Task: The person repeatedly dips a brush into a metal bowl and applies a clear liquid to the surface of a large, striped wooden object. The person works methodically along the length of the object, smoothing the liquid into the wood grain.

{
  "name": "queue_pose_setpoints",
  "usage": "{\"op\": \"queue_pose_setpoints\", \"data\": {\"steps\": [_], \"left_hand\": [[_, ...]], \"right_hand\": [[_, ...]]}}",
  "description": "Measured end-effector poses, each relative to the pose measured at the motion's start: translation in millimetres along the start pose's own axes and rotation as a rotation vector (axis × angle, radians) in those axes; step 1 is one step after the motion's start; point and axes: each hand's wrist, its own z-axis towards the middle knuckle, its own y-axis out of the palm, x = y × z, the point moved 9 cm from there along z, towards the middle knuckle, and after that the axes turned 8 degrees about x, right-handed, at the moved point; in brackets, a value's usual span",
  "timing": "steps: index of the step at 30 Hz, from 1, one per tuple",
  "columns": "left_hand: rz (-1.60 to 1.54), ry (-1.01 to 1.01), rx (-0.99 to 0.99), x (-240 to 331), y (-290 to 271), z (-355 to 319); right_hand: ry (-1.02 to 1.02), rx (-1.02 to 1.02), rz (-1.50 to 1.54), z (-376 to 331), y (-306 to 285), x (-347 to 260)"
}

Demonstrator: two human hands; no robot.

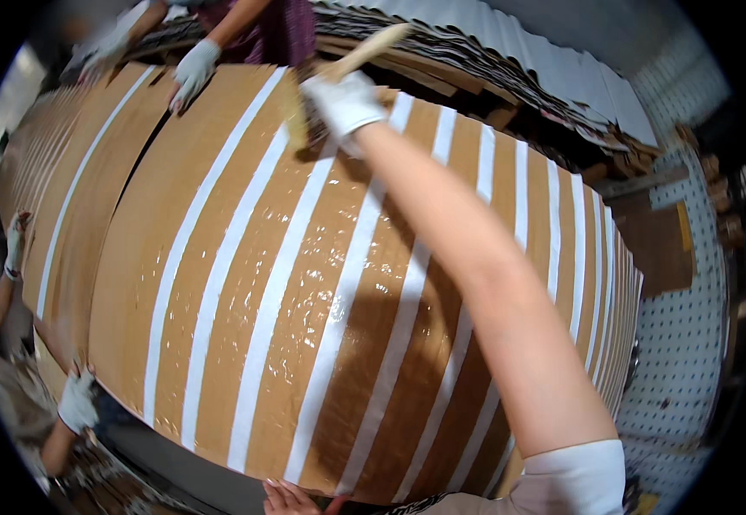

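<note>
My right hand (345,107), in a white glove, is closed around a brush (371,50) near the far edge of a large brown board (124,283). The pale handle points up and away, while the bristle end, partly smeared by motion, sits low over the board. White strips (274,305) run across the board, which looks like overlapping cardboard sheets. A clear wet film glistens over its middle. My bare left hand (290,498) rests at the near edge, its fingers stretched out on the rim with nothing visible in them; its lower part is cut off.
Across the board, another person's gloved hand (194,73) touches a sheet by a dark gap. More gloved hands (78,402) are at the left edge. Stacked sheets (510,64) lie behind the far edge. A dotted pale surface (678,343) stands at the right.
</note>
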Motion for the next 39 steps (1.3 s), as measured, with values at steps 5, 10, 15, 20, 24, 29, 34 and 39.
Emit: {"op": "queue_pose_setpoints", "data": {"steps": [5, 10, 15, 20, 24, 29, 34, 39], "left_hand": [[-0.319, -0.259, 0.046, -19, -31, 20], [-0.378, -0.213, -0.019, -20, -33, 21], [-0.439, -0.227, -0.038, -17, -25, 22], [-0.488, -0.402, -0.199, -20, -3, 0], [-0.446, -0.352, -0.189, -13, 5, -3], [-0.528, -0.394, -0.197, -24, -19, 7], [-0.517, -0.397, -0.202, -16, -15, 0], [-0.484, -0.405, -0.052, -17, -12, -2]], "right_hand": [[0.021, 0.116, -0.440, -15, -19, 16], [0.168, 0.344, -0.343, -30, -185, 63], [0.139, 0.714, -0.541, -66, -463, 179], [0.266, 0.815, -0.876, -127, -461, 84], [-0.049, 0.573, -0.553, -88, -344, 35], [-0.147, 0.087, -0.451, -112, -47, -55], [-0.058, 0.032, -0.417, -135, 17, -35], [0.152, 0.373, -0.493, -151, -161, 23]]}}
